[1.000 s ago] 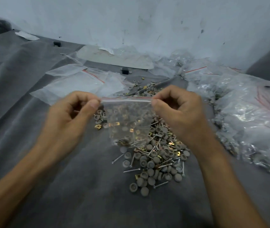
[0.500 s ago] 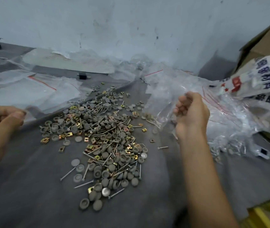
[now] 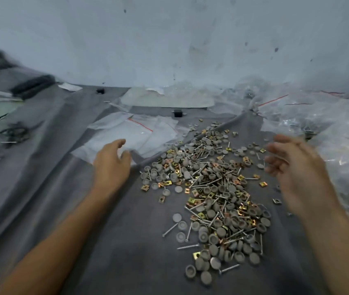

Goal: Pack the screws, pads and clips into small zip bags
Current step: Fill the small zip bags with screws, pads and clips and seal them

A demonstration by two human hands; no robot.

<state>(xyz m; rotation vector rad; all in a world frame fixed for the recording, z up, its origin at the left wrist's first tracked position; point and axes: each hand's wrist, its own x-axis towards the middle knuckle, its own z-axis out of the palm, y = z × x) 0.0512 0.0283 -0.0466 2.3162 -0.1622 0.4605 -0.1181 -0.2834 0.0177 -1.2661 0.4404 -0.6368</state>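
Risk: the loose pile [image 3: 209,188] of screws, pads and clips sat mid-cloth [image 3: 126,241] between the hands. A careless sweep could have scattered parts into the folds or under the filled bags [image 3: 328,135] on the right.

Hands: left hand [image 3: 111,165] was loosely open and empty at the near edge of the empty bags [image 3: 131,135], contact unclear. The right hand [image 3: 290,165] was open, fingers spread, blurred, holding nothing.

Informal hand-packing station, of the small-workshop or piecework kind. A creased grey cloth [image 3: 116,262] serves as the work surface, set against a stained, scuffed white wall [image 3: 169,39]. Bulk stock lies loose on the cloth in one pile [image 3: 214,194] of screws [image 3: 170,229], grey pads [image 3: 215,262] and brass-coloured clips [image 3: 196,255], with flat empty zip bags [image 3: 135,133] behind it to the left and a heap [image 3: 335,133] of clear bags along the right, some showing hardware inside.
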